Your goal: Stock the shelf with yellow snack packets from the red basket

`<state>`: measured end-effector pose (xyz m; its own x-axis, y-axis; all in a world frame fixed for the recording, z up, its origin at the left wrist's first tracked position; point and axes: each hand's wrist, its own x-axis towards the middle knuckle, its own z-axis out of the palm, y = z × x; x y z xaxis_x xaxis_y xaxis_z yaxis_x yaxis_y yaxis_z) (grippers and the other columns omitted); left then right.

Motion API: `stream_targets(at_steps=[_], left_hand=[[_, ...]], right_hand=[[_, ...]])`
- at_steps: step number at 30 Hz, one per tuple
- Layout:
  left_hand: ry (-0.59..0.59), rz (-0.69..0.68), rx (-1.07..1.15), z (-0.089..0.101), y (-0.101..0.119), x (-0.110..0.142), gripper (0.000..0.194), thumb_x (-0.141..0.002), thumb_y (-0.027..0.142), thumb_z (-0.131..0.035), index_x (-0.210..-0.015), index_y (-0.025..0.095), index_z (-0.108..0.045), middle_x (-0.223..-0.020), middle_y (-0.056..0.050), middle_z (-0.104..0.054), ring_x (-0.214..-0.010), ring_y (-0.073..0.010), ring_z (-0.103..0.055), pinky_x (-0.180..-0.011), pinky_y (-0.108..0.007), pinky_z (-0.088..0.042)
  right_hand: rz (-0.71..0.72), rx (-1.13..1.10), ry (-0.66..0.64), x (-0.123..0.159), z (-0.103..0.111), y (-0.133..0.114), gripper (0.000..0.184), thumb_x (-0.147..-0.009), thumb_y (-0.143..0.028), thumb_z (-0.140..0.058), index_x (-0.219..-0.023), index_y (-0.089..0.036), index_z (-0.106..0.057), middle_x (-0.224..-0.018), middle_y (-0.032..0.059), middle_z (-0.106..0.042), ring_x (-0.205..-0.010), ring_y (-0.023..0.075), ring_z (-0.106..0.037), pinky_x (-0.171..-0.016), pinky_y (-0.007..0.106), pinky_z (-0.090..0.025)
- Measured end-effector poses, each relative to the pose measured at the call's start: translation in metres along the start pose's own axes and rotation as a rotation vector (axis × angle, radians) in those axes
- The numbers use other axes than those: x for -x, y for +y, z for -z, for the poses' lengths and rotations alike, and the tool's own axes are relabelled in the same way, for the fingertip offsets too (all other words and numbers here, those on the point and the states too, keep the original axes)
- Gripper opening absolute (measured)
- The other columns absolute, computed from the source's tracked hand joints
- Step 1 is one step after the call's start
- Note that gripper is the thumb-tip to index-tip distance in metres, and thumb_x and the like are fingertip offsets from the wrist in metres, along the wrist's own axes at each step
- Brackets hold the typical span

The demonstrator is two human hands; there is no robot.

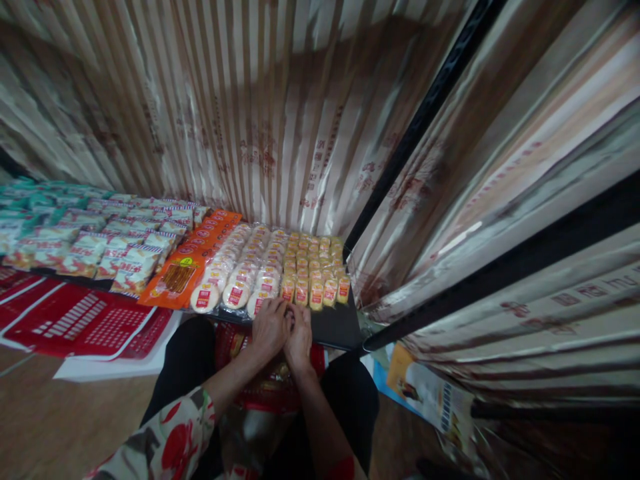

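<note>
My left hand (271, 328) and my right hand (299, 337) meet at the front edge of a black shelf (333, 329). Their fingers are curled together, and whatever lies between them is hidden. Just beyond the fingertips stand rows of small yellow wrapped snacks (316, 293) with red-and-white labels. Left of these run rows of round white wrapped crackers (237, 291), the nearest row of them close to my left hand. Below my hands, between my knees, a red basket (273, 400) holds wrapped items, partly covered by my forearms.
An orange snack bag (190, 257) lies left of the crackers, then several white-and-blue bags (135, 267) and green bags (20, 200). Red baskets (95, 320) stand lower left. Black metal posts (415, 127) and a printed curtain (280, 120) border the shelf. A bag (425, 393) lies low right.
</note>
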<state>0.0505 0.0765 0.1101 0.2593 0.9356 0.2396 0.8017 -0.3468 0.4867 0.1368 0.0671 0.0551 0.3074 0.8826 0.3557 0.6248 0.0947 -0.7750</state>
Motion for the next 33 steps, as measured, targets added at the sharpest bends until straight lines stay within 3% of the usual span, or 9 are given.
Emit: stream_targets(at_steps=[9,18,24,30,33], left_hand=[[0.004,-0.04,-0.02,0.004,0.001,0.003,0.027,-0.082,0.014,-0.047,-0.103,0.011,-0.063,-0.109,-0.01,-0.062,-0.101,-0.0225,-0.049,-0.089,-0.037,-0.046],[0.084,-0.08,0.127,-0.008,-0.006,0.029,0.026,-0.083,0.012,-0.041,-0.098,0.014,-0.063,-0.099,-0.01,-0.063,-0.095,-0.0201,-0.053,-0.087,-0.037,-0.048],[0.075,-0.103,0.246,-0.015,-0.013,0.05,0.028,-0.082,0.013,-0.041,-0.103,0.012,-0.06,-0.102,-0.011,-0.062,-0.096,-0.0198,-0.055,-0.088,-0.036,-0.049],[-0.036,-0.02,0.261,-0.029,-0.027,0.08,0.03,-0.083,0.014,-0.04,-0.104,0.012,-0.061,-0.105,-0.012,-0.063,-0.099,-0.0199,-0.056,-0.093,-0.036,-0.046],[-0.17,0.052,0.246,-0.04,-0.041,0.093,0.034,-0.082,0.01,-0.038,-0.107,0.014,-0.06,-0.109,-0.009,-0.062,-0.104,-0.0176,-0.055,-0.096,-0.033,-0.043]], right_hand=[[0.031,0.018,0.03,0.003,-0.002,0.004,0.034,-0.084,-0.018,-0.038,-0.106,-0.015,-0.063,-0.102,0.0104,-0.055,-0.092,0.0169,-0.057,-0.081,0.028,-0.048],[0.099,0.008,0.055,0.024,0.004,0.005,0.033,-0.088,-0.02,-0.034,-0.106,-0.014,-0.062,-0.102,0.0112,-0.055,-0.095,0.0178,-0.055,-0.085,0.032,-0.047],[0.125,-0.013,0.084,0.047,-0.001,0.016,0.032,-0.089,-0.023,-0.034,-0.106,-0.014,-0.061,-0.102,0.0115,-0.055,-0.097,0.0182,-0.055,-0.084,0.034,-0.047],[0.066,0.011,0.037,0.08,-0.013,0.033,0.032,-0.088,-0.025,-0.034,-0.1,-0.016,-0.062,-0.1,0.0102,-0.057,-0.094,0.0186,-0.056,-0.084,0.035,-0.047],[0.005,0.115,-0.137,0.092,-0.021,0.04,0.034,-0.088,-0.022,-0.031,-0.097,-0.015,-0.063,-0.102,0.011,-0.059,-0.097,0.0185,-0.056,-0.088,0.034,-0.045]])
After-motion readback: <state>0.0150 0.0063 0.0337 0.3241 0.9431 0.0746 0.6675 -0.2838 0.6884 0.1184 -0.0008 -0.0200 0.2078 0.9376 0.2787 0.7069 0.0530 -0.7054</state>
